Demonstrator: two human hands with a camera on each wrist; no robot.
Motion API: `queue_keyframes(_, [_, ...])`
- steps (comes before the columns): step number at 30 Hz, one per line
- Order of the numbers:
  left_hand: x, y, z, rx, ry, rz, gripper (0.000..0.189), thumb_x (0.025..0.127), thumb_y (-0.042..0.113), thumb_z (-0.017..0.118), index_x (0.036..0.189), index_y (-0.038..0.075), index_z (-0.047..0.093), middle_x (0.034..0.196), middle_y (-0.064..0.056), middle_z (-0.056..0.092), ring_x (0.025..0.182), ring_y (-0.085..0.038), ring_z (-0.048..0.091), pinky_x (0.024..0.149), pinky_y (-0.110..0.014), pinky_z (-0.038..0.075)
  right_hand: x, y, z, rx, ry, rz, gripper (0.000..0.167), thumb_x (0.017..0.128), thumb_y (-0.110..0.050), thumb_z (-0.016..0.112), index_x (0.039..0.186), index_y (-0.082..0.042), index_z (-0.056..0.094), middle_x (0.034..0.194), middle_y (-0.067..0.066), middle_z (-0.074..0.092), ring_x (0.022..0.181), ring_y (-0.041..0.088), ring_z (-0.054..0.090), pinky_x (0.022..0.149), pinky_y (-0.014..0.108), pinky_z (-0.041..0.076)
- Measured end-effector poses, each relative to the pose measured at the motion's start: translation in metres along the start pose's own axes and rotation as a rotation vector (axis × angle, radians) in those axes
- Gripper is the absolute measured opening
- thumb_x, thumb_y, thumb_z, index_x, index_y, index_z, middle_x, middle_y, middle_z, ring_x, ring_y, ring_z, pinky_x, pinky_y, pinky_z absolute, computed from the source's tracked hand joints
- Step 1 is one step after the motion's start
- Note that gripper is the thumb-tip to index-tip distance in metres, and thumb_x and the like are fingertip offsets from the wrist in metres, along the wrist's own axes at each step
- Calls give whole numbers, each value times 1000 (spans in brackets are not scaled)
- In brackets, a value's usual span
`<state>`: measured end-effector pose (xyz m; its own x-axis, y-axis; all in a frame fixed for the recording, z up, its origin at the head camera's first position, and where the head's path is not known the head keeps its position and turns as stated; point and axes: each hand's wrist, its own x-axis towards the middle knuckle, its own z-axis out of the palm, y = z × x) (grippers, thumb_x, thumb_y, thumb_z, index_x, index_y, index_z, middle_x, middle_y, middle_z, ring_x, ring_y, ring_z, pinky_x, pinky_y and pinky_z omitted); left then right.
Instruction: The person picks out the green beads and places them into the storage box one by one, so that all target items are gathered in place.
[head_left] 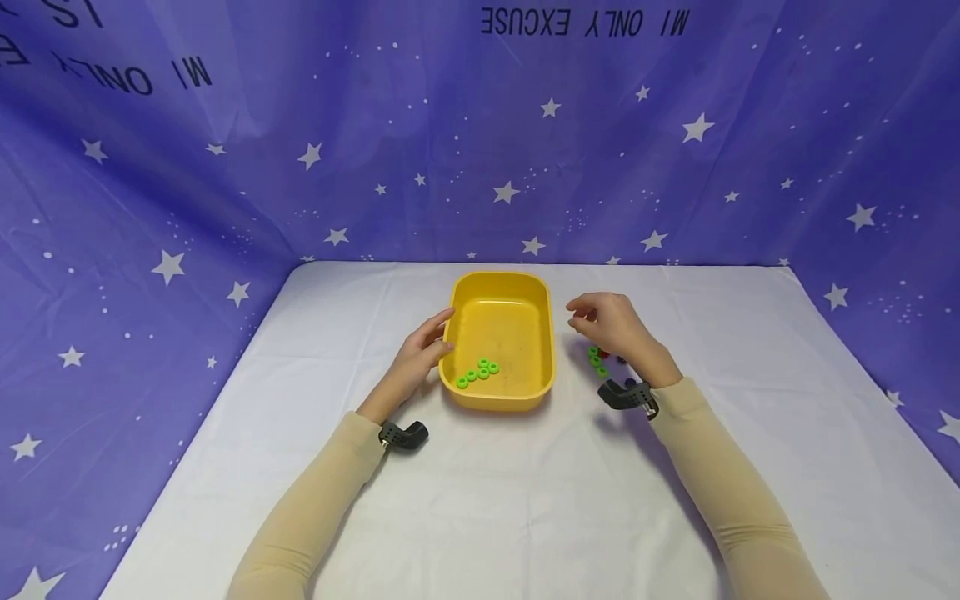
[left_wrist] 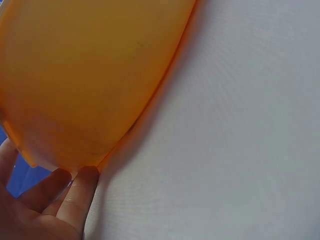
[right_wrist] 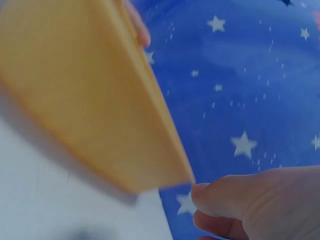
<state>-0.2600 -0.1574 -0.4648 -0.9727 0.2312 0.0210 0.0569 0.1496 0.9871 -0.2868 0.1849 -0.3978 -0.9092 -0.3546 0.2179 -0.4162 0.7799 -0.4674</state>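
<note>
A yellow plastic tub [head_left: 498, 403] stands on the white cloth, with several small green rings [head_left: 483, 372] near its front left corner. At the tub's left side is my left hand [head_left: 412, 362], its fingertips touching the rim and outer wall; the left wrist view also shows fingers [left_wrist: 80, 195] against the wall. My right hand [head_left: 611, 323] hovers just beyond the tub's right side. Its thumb and bent forefinger stand apart, and nothing shows between them. Under that hand lie more green rings [head_left: 596, 362], a red piece [head_left: 604, 354] and dark pieces, partly hidden by the wrist.
White cloth [head_left: 510, 500] covers the table. Purple fabric [head_left: 450, 167] printed with stars hangs at the back and both sides. A black camera mount [head_left: 405, 437] sits on the left wrist, another mount [head_left: 626, 395] on the right, low over the loose pieces.
</note>
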Motion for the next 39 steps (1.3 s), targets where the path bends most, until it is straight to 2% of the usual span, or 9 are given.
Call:
queue_keyframes(9, [-1, -1, -1, 0, 1, 4, 65, 95, 11, 55, 158, 22, 40, 159, -19, 43, 142, -36, 48, 101, -42, 53, -11, 34, 2, -14, -24, 92, 31, 92, -13, 68, 118, 2, 73, 100, 18, 76, 89, 31, 70, 83, 48, 57])
queue_keyframes(14, [0, -2, -1, -1, 5, -4, 65, 95, 11, 55, 157, 24, 41, 160, -18, 43, 142, -36, 48, 100, -42, 53, -14, 45, 4, -31, -17, 104, 30, 90, -11, 67, 116, 3, 73, 98, 18, 76, 88, 31, 70, 82, 48, 54])
queue_keyframes(29, [-2, -2, -2, -1, 7, -14, 66, 95, 11, 55, 158, 25, 39, 160, -18, 42, 143, -36, 48, 101, -41, 52, -19, 56, 15, -68, -49, 171, 30, 89, -17, 72, 112, 2, 75, 93, 16, 76, 78, 23, 67, 69, 33, 50])
queue_keyframes(36, [1, -2, -1, 9, 4, -6, 65, 96, 12, 55, 158, 25, 40, 159, -17, 44, 141, -36, 49, 101, -40, 52, -19, 58, 20, -82, -78, 207, 31, 89, -17, 69, 112, 3, 74, 100, 17, 76, 87, 27, 67, 82, 45, 53])
queue_keyframes(39, [1, 0, 0, 18, 5, -8, 65, 95, 12, 55, 157, 26, 41, 159, -16, 45, 141, -35, 50, 101, -41, 52, -20, 58, 23, -83, -79, 217, 31, 88, -16, 68, 112, 3, 75, 101, 17, 76, 89, 28, 65, 85, 46, 53])
